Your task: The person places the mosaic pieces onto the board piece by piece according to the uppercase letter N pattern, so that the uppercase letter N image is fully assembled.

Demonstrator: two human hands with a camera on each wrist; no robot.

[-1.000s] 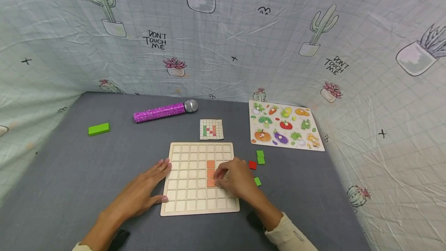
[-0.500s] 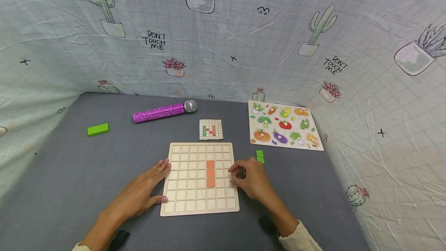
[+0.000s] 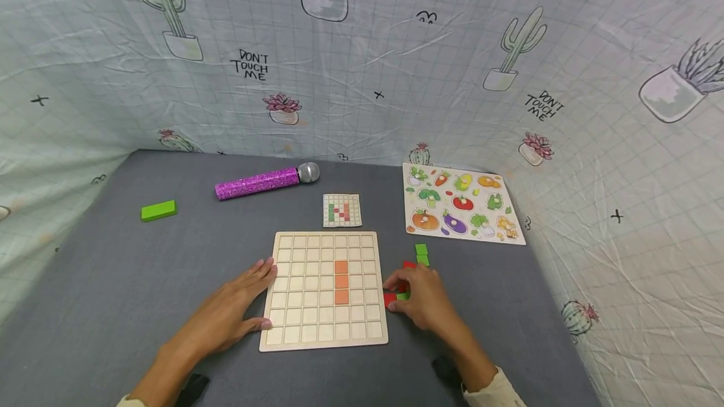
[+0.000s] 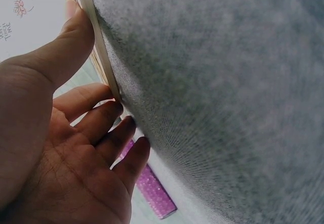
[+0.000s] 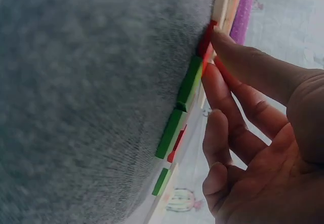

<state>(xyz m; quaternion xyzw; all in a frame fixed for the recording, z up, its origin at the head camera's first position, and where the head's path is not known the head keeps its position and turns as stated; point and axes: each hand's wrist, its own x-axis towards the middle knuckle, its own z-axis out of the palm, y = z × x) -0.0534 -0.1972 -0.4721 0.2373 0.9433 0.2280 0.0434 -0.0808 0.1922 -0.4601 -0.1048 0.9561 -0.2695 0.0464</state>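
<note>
A wooden grid board lies on the grey table, with three orange square tiles in one column. My left hand rests against the board's left edge, fingers fairly straight, thumb on the rim. Just off the right edge, my right hand has its thumb and fingertips at a red tile, which they pinch. In the right wrist view the thumb lies on that red tile. Beside it is a green tile, partly covered by the hand. Another red tile shows behind the fingers.
Green tiles lie beyond the right hand. A small pattern card sits behind the board, with a purple glitter microphone to its left. A vegetable puzzle board is at the back right, a green block far left.
My right hand has moved right, off the board, down to the loose tiles beside it. The left hand and the three orange tiles have stayed in place.
</note>
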